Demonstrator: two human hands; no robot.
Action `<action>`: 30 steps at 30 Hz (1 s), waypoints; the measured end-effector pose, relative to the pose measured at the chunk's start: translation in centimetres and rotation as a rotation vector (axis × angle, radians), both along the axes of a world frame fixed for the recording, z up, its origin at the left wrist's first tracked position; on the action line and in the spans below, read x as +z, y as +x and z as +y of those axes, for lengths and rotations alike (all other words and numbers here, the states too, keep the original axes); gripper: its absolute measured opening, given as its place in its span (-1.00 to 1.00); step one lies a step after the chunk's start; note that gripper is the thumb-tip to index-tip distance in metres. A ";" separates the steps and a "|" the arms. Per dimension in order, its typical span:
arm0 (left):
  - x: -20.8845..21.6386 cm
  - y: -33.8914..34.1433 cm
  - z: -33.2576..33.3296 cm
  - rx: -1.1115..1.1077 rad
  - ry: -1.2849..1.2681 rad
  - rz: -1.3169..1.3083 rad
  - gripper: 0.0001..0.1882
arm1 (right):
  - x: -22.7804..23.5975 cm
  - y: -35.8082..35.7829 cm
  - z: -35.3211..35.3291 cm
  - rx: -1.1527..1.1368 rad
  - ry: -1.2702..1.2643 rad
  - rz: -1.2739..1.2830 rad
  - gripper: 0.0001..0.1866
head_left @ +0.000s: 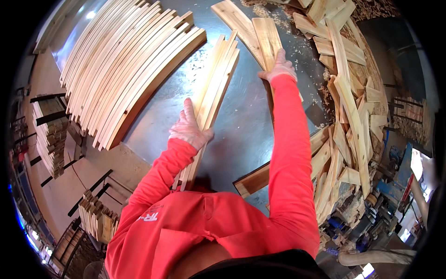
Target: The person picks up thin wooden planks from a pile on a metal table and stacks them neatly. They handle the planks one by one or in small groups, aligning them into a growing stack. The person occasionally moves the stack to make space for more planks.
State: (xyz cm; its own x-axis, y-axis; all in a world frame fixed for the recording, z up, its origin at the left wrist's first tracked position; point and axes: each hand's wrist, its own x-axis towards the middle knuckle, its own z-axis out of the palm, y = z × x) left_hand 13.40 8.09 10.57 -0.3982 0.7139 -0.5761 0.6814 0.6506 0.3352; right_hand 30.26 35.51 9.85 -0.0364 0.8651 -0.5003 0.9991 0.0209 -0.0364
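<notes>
My left hand (191, 131) spans the near part of a small bundle of wooden strips (214, 88), its thumb over their right side and its fingers along their left. The strips lie side by side on a shiny metal table (241, 116). Farther right, my right hand (281, 69) grips a wooden board (267, 39) across its width, thumb on the left edge, fingers stretched along the right. Another board (237, 25) slants away just left of it, its near end partly covered.
A large row of narrow wooden strips (130, 60) stands at the far left of the table. Offcuts (348, 102) and shavings pile up along the right. A short dark-edged board (253, 180) lies close to my body. Stacked wood (49, 135) sits on racks to the left.
</notes>
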 end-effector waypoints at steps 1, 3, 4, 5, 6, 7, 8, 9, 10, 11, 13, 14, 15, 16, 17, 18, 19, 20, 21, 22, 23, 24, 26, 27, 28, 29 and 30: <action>0.4 -0.1 0.1 -0.010 -0.043 0.030 0.24 | -0.4 1.0 -1.1 -0.008 -0.028 0.012 0.31; 0.6 -0.7 0.0 0.037 0.004 -0.038 0.22 | -0.2 2.0 -4.3 -0.039 -0.062 0.050 0.26; 0.5 -0.9 0.0 0.057 0.029 -0.072 0.21 | -0.2 2.7 -5.9 -0.058 -0.078 0.069 0.24; 0.6 -1.2 0.2 0.047 0.089 -0.056 0.16 | -1.6 5.0 -6.9 -0.086 -0.115 0.237 0.23; 0.7 -1.6 1.1 0.032 0.100 -0.080 0.15 | -3.7 8.1 -8.0 -0.119 -0.150 0.406 0.22; 0.6 -2.0 2.1 0.027 0.103 -0.099 0.15 | -5.5 10.2 -10.2 -0.272 -0.283 0.824 0.18; 0.7 -2.4 3.1 0.019 0.104 -0.117 0.14 | -5.7 10.8 -12.8 -0.482 -0.557 1.197 0.13; 0.8 -2.5 4.0 -0.009 0.101 -0.097 0.14 | -6.4 10.0 -15.1 -0.519 -0.571 1.171 0.10; 0.8 -2.4 5.2 -0.028 0.100 -0.075 0.14 | -7.1 8.4 -17.1 -0.547 -0.589 1.143 0.06; 0.8 -2.2 6.0 -0.043 0.095 -0.052 0.14 | -6.9 6.6 -19.3 -0.405 -0.563 1.234 0.01; 0.1 -2.0 7.3 -0.085 0.119 -0.054 0.17 | -6.5 3.5 -20.1 -0.194 -0.555 0.948 -0.16; -0.6 -2.0 7.5 -0.090 0.149 -0.071 0.16 | -6.2 2.3 -19.8 -0.166 -0.607 0.826 -0.21; 0.3 -1.5 7.4 -0.084 0.138 -0.055 0.18 | -2.3 0.9 -18.6 -0.109 -0.592 0.650 -0.35; 1.5 -0.7 7.1 -0.076 0.126 -0.039 0.19 | -7.7 2.9 -18.3 -0.093 -0.370 0.776 -0.44; 2.4 0.0 6.7 -0.064 0.120 -0.022 0.21 | -9.7 3.7 -16.4 -0.199 -0.355 0.821 -0.46; 2.5 0.6 6.3 -0.088 0.119 0.028 0.23 | -10.7 3.9 -14.4 -0.298 -0.339 0.859 -0.47; 2.1 1.1 5.6 -0.096 0.109 0.079 0.25 | -8.7 2.8 -12.7 -0.201 -0.109 0.704 -0.45; 1.8 1.9 4.9 -0.116 0.096 0.125 0.27 | -6.2 1.8 -11.3 -0.114 0.119 0.542 -0.41; 1.7 2.9 4.6 -0.143 0.071 0.139 0.34 | -6.2 1.4 -10.0 -0.178 -0.050 0.690 -0.37; 2.6 4.0 4.5 -0.195 0.026 0.194 0.34 | -6.4 0.9 -8.5 -0.241 -0.217 0.839 -0.33; 2.7 4.6 4.3 -0.237 0.011 0.249 0.32 | -6.6 -0.3 -8.3 -0.176 -0.203 0.792 -0.27; 2.6 5.1 4.2 -0.280 -0.003 0.303 0.29 | -5.6 -0.8 -9.1 -0.126 -0.120 0.712 -0.27; 1.3 5.2 4.7 -0.212 -0.003 0.282 0.24 | -8.3 0.8 -11.7 0.075 0.222 1.005 -0.32; 1.1 5.2 4.9 -0.170 -0.001 0.271 0.21 | -9.7 2.0 -12.9 -0.116 -0.001 1.187 -0.35; 1.6 5.1 5.3 -0.151 0.022 0.240 0.19 | -11.0 3.7 -13.9 -0.311 -0.232 1.350 -0.38; 2.2 4.8 5.3 -0.131 0.037 0.209 0.16 | -10.8 4.3 -15.4 -0.462 -0.356 1.425 -0.40; 2.6 4.2 5.4 -0.114 0.057 0.184 0.14 | -10.3 4.9 -16.9 -0.627 -0.468 1.488 -0.41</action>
